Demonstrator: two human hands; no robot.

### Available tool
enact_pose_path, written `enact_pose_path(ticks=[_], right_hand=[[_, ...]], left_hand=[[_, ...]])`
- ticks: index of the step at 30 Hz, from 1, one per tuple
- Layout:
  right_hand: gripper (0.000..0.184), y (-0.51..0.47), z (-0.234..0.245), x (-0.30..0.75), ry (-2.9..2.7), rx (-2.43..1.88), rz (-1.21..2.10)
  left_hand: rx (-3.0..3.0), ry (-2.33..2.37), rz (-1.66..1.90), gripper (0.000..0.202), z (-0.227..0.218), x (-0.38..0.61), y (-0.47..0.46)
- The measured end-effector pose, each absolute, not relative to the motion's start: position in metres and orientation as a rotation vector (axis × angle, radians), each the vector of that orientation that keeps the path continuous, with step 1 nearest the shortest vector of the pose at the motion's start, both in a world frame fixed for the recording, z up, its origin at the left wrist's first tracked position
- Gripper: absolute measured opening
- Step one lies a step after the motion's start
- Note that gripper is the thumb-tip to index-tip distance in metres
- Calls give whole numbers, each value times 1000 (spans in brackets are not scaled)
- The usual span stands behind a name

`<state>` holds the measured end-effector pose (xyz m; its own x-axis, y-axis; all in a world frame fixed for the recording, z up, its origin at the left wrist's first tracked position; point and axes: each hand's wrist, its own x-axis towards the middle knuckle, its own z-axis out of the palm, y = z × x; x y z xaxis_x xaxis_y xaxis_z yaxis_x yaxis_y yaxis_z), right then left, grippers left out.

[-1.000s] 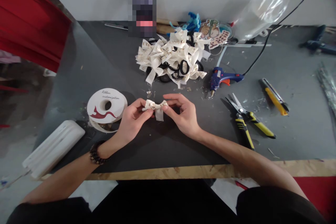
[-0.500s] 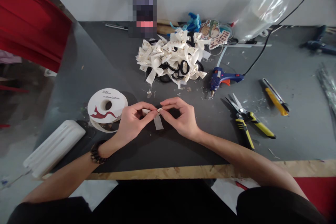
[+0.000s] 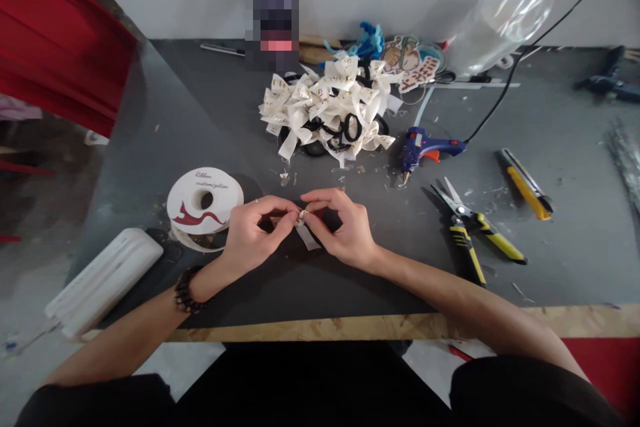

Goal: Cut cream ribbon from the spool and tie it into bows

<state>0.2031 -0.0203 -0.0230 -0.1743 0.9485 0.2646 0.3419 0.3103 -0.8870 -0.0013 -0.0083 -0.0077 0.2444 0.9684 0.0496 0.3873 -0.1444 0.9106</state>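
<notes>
Spool label reads "Ribbon customization" in script above a red swirl mark. The ribbon spool (image 3: 205,201) lies flat toward the left edge of the tabletop (image 3: 200,113), just beside the left hand (image 3: 250,232). The gold print on the bows is too small to read.

The fingertips of the left hand and right hand (image 3: 347,232) meet, and both hands pinch 1 small cream ribbon piece (image 3: 303,216). It is held just above the tabletop, near the middle of the front edge, with a short tail hanging below the pinch. A beaded bracelet (image 3: 187,290) sits on the left wrist.

Toward the far edge, behind the hands, is a pile of bows (image 3: 327,107) in cream ribbon mixed with black hair ties; small scraps lie between the two. Right of the pile is a blue glue gun (image 3: 425,147), its black cord (image 3: 505,90) running toward the far right corner. Nearer the right edge are yellow-handled snips (image 3: 467,223) and a yellow utility knife (image 3: 525,183). A white plastic case (image 3: 103,280) overhangs the front left corner.
</notes>
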Motion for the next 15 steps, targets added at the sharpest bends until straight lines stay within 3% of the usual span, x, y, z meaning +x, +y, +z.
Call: enact_pose_path(ticks=[15], right_hand=[[22, -16, -25, 203, -1740, -1130, 930]], left_hand=[[1560, 1241, 764, 20, -13, -6, -1]])
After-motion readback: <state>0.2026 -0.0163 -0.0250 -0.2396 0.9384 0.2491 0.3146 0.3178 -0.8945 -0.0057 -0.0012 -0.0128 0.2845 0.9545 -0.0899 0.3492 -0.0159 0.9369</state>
